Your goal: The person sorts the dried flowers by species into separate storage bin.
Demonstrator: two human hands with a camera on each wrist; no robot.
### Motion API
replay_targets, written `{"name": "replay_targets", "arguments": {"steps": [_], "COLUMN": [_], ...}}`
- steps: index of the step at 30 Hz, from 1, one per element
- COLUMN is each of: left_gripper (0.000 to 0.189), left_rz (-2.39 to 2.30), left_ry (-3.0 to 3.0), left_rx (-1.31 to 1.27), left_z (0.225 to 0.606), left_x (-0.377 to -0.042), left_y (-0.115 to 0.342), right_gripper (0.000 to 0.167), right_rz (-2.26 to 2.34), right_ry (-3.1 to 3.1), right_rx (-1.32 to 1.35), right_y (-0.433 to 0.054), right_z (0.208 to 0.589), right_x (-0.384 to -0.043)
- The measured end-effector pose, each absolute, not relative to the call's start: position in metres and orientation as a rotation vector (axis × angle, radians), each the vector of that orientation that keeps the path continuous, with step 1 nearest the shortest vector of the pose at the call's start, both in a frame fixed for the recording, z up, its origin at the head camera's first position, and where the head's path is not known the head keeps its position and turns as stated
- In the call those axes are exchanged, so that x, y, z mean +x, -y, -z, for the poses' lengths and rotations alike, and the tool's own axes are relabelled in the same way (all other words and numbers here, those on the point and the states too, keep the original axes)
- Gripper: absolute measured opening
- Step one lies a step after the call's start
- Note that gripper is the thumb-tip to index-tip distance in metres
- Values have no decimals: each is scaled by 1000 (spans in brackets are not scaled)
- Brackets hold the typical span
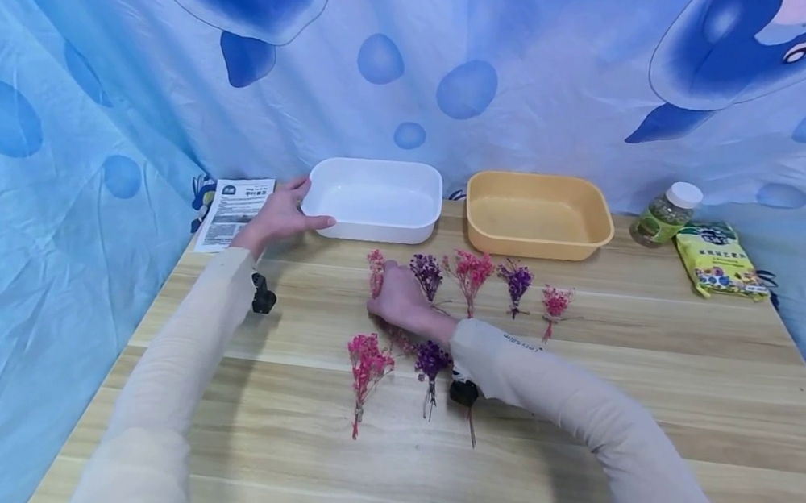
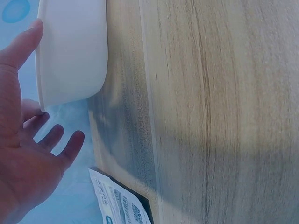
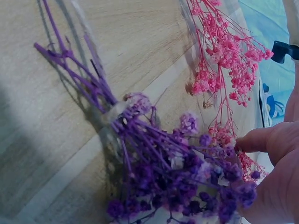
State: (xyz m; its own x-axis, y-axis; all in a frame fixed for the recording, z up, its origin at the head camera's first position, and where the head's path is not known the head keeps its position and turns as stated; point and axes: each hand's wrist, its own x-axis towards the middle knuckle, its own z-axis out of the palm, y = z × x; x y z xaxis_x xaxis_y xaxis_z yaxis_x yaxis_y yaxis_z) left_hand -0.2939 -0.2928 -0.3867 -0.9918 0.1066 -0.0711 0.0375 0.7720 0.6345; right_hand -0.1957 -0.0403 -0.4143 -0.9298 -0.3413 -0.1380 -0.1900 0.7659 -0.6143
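My left hand [image 1: 284,212] is at the left end of a white plastic basin [image 1: 371,236], thumb along its rim and the other fingers loosely spread beside the corner. In the left wrist view the thumb [image 2: 28,39] touches the basin's edge. My right hand [image 1: 406,296] pinches a small bunch of pink dried flowers [image 1: 375,271] by its lower part, the blossoms poking out past the fingers. A purple bunch [image 3: 163,163] fills the foreground of the right wrist view, with a larger pink bunch [image 3: 229,60] behind it. The right fingertips are largely hidden there.
Behind the right hand lie a dark purple bunch [image 1: 426,274], a pink bunch [image 1: 472,273], another purple bunch [image 1: 516,283] and a small pink bunch [image 1: 556,303]. A yellow basin [image 1: 537,247], white-capped jar [image 1: 661,220] and yellow packet [image 1: 721,262] stand along the back. A printed sheet [image 1: 231,215] lies left.
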Motion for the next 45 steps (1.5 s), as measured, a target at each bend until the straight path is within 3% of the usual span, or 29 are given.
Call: {"name": "replay_targets", "arguments": {"steps": [20,45], "left_gripper": [110,106], "left_rz": [-1062,-1011], "left_ry": [-2837,-2888], "left_rx": [124,178], "left_z": [393,392], "left_x": [-292,-290], "left_y": [300,295], "right_gripper": [68,62], "right_rz": [1282,1215], "right_ry": [-2468,-2508], "right_rx": [-522,-798], "right_y": [24,3], "right_z": [404,357], "right_x": [-197,-229]}}
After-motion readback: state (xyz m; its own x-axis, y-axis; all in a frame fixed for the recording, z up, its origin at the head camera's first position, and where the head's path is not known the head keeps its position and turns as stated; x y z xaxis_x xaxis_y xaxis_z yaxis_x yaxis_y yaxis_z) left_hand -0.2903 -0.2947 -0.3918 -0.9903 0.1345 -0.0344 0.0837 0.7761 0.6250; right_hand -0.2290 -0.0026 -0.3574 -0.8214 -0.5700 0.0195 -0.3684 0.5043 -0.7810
